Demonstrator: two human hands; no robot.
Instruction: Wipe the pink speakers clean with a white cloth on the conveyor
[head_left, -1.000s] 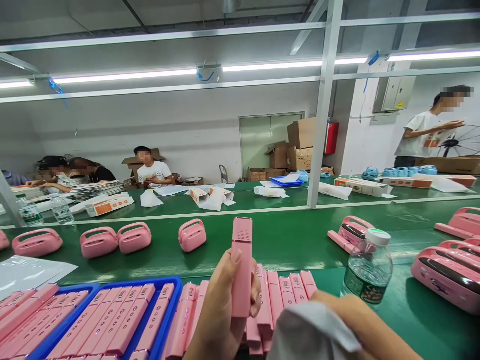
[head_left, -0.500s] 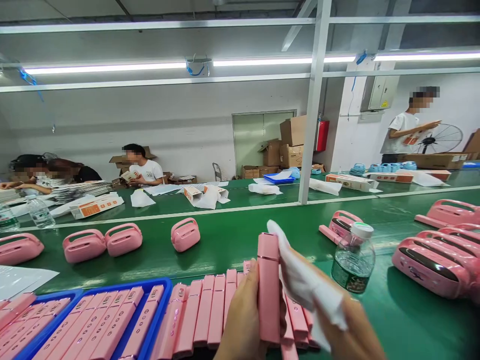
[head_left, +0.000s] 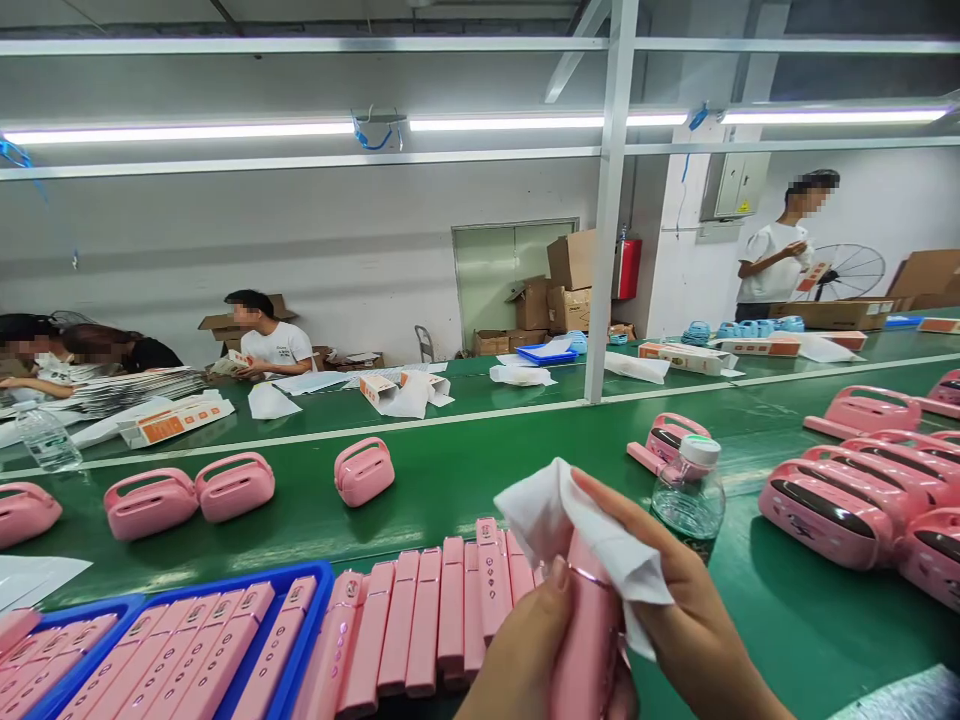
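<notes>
My left hand [head_left: 525, 640] is wrapped around a pink bar-shaped device [head_left: 581, 650], rather like a handheld microphone, with a thin shiny band near its top. In my right hand [head_left: 675, 590] is a white wiping cloth [head_left: 551, 510], draped over the device's upper end and pressed against it. The cloth hides the tip. Behind and left of my hands, several similar pink bars [head_left: 386, 625] lie side by side; some show a row of small round buttons. More of them fill a blue tray [head_left: 324, 590] at the lower left.
Pink handled speakers [head_left: 364, 472] stand on the green table [head_left: 465, 450], with a cluster [head_left: 829, 510] at right. A water bottle [head_left: 686, 500] stands just beyond my right hand. A metal post [head_left: 606, 250] rises behind. Several people work across the table among boxes and papers.
The cloth has moved from beside the device to over its upper end. The device has shifted right and tilted. The view has turned slightly to the right.
</notes>
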